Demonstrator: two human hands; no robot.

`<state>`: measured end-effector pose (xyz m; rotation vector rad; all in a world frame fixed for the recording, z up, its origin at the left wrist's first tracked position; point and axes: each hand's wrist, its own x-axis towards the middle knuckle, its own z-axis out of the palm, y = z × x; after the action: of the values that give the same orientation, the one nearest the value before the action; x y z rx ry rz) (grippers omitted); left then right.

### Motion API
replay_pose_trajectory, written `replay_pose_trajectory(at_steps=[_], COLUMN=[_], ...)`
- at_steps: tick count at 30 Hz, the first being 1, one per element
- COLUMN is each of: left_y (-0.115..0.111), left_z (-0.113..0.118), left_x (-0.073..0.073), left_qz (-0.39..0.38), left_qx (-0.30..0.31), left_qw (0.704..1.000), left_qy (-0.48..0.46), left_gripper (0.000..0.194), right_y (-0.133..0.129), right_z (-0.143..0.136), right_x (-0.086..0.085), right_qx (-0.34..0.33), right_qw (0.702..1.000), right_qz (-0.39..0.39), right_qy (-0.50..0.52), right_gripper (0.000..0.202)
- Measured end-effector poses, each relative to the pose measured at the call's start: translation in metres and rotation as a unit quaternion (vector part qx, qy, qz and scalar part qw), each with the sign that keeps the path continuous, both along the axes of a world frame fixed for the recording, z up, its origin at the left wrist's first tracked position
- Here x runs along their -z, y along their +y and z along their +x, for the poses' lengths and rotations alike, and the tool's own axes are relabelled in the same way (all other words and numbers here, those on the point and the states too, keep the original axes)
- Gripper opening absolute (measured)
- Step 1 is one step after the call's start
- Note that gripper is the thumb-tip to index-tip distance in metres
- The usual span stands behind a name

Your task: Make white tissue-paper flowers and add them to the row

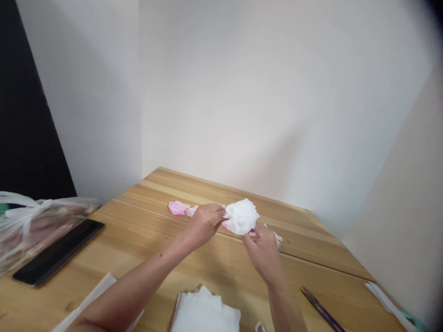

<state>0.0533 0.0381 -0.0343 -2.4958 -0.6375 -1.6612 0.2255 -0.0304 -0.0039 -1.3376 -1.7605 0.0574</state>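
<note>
Two hands, the left (206, 223) and the right (263, 251), are raised above the wooden tabletop (138, 249), the white ruffled flower (241, 216) gripped between their fingers. Pink-and-white flowers (179, 208) are partly hidden behind; white sheets (206, 311), a black tablet (58, 252) and scissors (321, 308) are spread nearer. No writing can be read.

From here I can see a white tissue flower (242, 216), a puffy, roughly round bloom with thin, crinkled layers and a ragged, frilly edge. Its folds draw together toward the left side and fan out to the right. It's held up over the far part of the worktop (138, 235), the left hand (207, 222) pinching its left edge and the right hand (263, 246) holding it at the near, lower right edge.
</note>
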Motion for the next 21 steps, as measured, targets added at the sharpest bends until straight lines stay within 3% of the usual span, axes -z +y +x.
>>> replay_pose_trajectory(at_steps=[5, 13, 21], left_y=[0.0, -0.015, 0.001], left_z=[0.003, 0.011, 0.002], left_x=[0.002, -0.003, 0.003], left_qz=[-0.116, -0.287, -0.154], left_qx=[0.05, 0.05, 0.046], left_qw=[0.992, 0.956, 0.987], left_qy=[0.009, -0.044, 0.031], left_gripper=[0.026, 0.031, 0.033], right_y=[-0.001, -0.003, -0.001], right_z=[0.0, -0.003, 0.001], right_x=[0.0, 0.001, 0.0], right_qx=[-0.005, -0.013, -0.013], right_qw=[0.999, 0.999, 0.998], right_qz=[0.031, 0.033, -0.026], right_qy=[-0.008, 0.008, 0.051], right_gripper=[0.027, 0.023, 0.021])
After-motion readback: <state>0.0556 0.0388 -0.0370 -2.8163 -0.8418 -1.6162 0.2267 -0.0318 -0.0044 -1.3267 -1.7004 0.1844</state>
